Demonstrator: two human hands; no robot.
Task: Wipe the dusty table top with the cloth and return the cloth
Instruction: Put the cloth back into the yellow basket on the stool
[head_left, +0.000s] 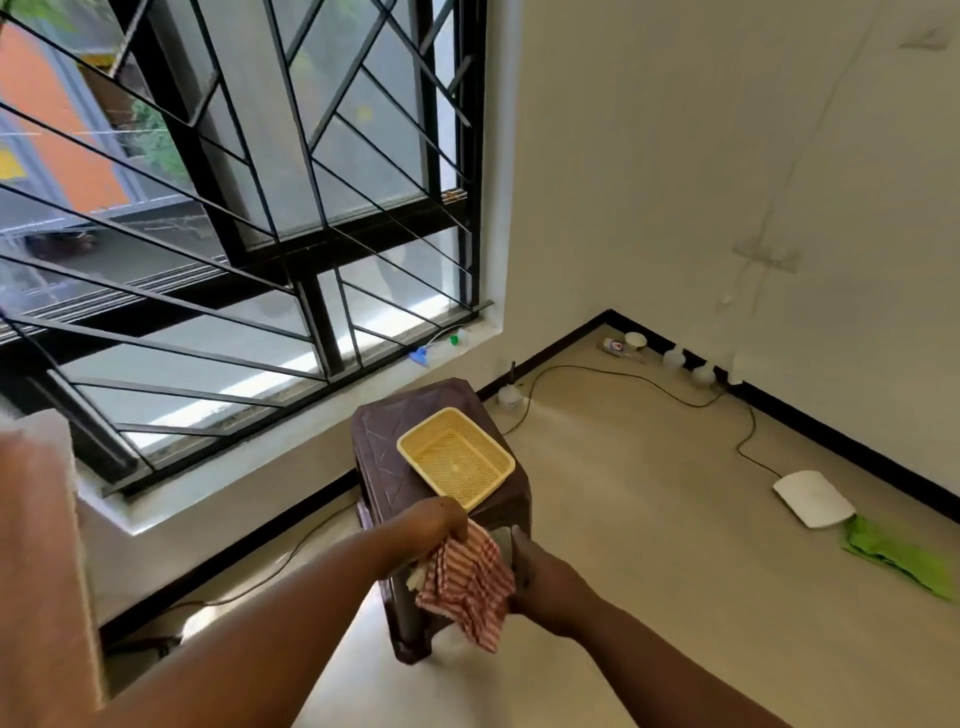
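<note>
The left hand grips the top of a red-and-white striped cloth, fingers curled around a bunched corner, while the right hand holds the cloth's right edge; whether its fingers pinch the fabric or only press against it cannot be told, since the cloth hides them. The cloth hangs crumpled between the two hands, in front of the near edge of a dark brown plastic table. On the table top, just beyond the left hand, sits a shallow yellow mesh basket, turned at an angle and reaching the table's right edge. The table stands on a pale glossy floor beneath a window with a black metal grille. To the right, a black cable runs along the floor to a flat white device, with a green cloth lying beside it. Small containers line the black skirting of a cream wall.
</note>
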